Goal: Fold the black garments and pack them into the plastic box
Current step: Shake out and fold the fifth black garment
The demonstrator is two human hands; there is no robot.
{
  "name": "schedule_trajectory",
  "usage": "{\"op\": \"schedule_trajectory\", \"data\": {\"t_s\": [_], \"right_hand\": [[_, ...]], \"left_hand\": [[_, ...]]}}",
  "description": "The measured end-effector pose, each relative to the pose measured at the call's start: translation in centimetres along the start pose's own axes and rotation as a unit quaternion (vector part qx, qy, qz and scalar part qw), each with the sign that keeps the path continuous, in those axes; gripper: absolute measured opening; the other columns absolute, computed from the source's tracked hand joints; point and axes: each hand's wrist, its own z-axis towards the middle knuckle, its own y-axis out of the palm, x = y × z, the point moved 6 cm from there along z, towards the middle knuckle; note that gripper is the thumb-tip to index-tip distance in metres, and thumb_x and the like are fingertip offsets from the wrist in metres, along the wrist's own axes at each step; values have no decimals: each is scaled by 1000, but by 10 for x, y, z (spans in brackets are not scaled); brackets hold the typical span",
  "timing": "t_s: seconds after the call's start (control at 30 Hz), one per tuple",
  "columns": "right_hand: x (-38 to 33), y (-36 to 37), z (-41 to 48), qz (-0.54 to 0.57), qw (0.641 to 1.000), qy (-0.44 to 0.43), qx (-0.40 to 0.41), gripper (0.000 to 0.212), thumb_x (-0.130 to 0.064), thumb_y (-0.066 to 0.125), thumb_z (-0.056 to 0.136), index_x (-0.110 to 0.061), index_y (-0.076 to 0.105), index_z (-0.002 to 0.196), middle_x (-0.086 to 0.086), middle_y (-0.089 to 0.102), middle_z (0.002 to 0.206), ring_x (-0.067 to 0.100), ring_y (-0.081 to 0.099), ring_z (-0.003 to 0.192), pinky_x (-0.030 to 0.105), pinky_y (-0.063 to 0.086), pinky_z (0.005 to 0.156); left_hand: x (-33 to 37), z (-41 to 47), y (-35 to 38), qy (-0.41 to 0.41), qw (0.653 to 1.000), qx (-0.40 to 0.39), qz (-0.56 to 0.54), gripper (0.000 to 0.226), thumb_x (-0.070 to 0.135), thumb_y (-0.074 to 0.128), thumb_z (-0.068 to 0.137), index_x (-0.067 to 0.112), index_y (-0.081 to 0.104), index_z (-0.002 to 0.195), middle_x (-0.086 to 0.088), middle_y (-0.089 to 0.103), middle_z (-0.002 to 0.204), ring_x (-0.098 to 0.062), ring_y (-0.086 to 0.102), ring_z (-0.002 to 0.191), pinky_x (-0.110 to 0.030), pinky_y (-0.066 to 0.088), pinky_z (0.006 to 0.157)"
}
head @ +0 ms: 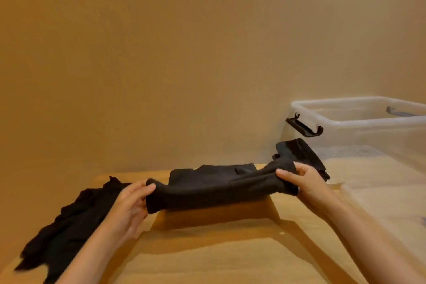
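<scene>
Left hand curling around the 9 o'clock end of a folded black garment, right hand pinching its 3 o'clock end, cloth hiding most fingers, garment stretching between them over the table, clear plastic box sitting at 3 o'clock, running off the frame edge, heap of black clothes lying at 8 o'clock, its folds hard to make out

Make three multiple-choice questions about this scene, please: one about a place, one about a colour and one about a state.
1. Where is the plastic box? A. on the person's left B. on the person's right C. between the hands
2. What colour is the held garment? A. white B. red C. black
3. How is that garment held? A. gripped at both ends B. by one hand only C. by no hand

Answers:
1 B, its clear rim shows at the right edge.
2 C, the cloth is plainly black.
3 A, the left hand and the right hand each grip one end.
</scene>
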Motion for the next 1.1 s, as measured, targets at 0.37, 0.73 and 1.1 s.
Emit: {"op": "schedule_trajectory", "data": {"t_s": [0.37,0.73,1.1], "right_hand": [[72,1,-107,-137,985,95,-40,12,-14,70,80,-15,76,91,1,75,90,13,70,82,31,55,77],[67,5,-121,-84,991,70,-78,18,-20,72,72,-27,77,88,6,74,96,18,71,89,29,57,77],[28,-13,-32,-69,997,30,18,21,-22,70,80,-20,68,101,-1,73,92,17,70,87,32,53,75]], "left_hand": [[-85,-92,-25,-82,991,-36,104,62,52,94,41,5,74,76,-19,70,83,-22,68,83,-28,51,81],[-78,-103,-8,-42,989,-1,140,57,46,86,57,-4,59,66,-9,55,61,-16,57,64,-15,44,60],[-35,-30,-3,-32,992,34,118,10,21,54,93,19,63,94,10,75,83,-1,70,75,-21,50,67]]}}
